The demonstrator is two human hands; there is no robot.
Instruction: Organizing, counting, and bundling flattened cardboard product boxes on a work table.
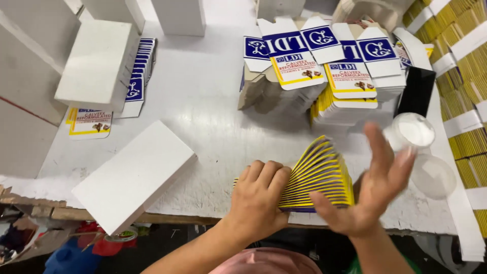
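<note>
Your left hand (pixel 261 195) pressed down, fingers curled, on a fanned stack of yellow-edged flat cartons (pixel 317 175) at the near edge of the white table (pixel 203 101). Your right hand (pixel 375 190) hovered open beside it, blurred, holding nothing. A small clear tub (pixel 413 131) stood just beyond.

My right hand (pixel 373 195) is smeared by motion, its fingertips unclear, so I cannot tell whether it touches the fanned yellow cartons (pixel 317 175). My left hand (pixel 258 200) covers their near ends. The banded yellow stacks (pixel 464 76) run off the right edge; white boxes (pixel 180 15) are cut off on top
</note>
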